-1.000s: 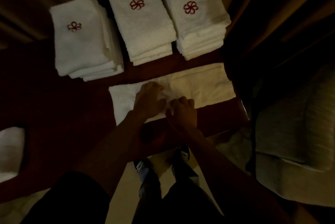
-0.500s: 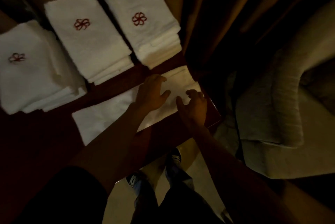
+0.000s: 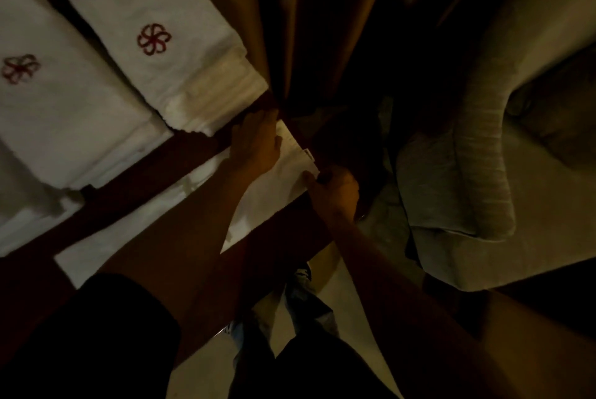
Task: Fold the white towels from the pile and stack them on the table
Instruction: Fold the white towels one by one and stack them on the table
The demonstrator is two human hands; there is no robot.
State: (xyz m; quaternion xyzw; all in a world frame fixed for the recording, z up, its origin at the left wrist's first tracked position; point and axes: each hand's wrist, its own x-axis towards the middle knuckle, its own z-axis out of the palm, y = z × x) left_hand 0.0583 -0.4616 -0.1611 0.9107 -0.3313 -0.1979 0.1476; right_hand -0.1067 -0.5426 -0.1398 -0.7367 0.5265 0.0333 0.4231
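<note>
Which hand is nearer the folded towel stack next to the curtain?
Left. The left hand lies on the flat towel just beside that stack; the right hand grips the towel's end farther off.

matt white terry-cloth towels

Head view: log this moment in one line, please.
step: folding towel | lay: long strip flat on table | left hand: on its far right corner | right hand: pinches near right corner | stacks: folded, behind it
</note>
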